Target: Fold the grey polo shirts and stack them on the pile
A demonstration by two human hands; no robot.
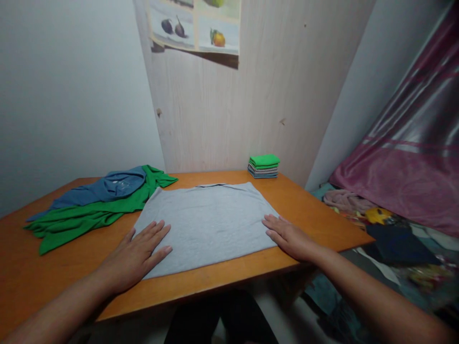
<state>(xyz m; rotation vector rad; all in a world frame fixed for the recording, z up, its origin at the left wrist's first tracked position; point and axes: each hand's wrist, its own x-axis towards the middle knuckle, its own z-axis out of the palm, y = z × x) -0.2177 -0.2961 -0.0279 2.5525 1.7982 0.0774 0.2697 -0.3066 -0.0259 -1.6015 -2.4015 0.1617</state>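
Observation:
A light grey shirt [215, 224] lies spread almost flat on the wooden table in front of me, its neckline at the far edge. My left hand [139, 255] rests palm down on its near left side, fingers stretched out and the thumb apart. On the near right edge of the cloth lies my right hand [287, 235], also flat, with its fingers extended. Neither hand grips anything. The shirt's sleeves do not show.
Left on the orange wooden table [315, 215] are a loose green garment [93, 215] and a blue shirt [107, 186]. A stack of folded clothes [263, 166] stands at the back right by the wall. Beyond the right edge, assorted cloth items lie beneath a pink curtain [401, 177].

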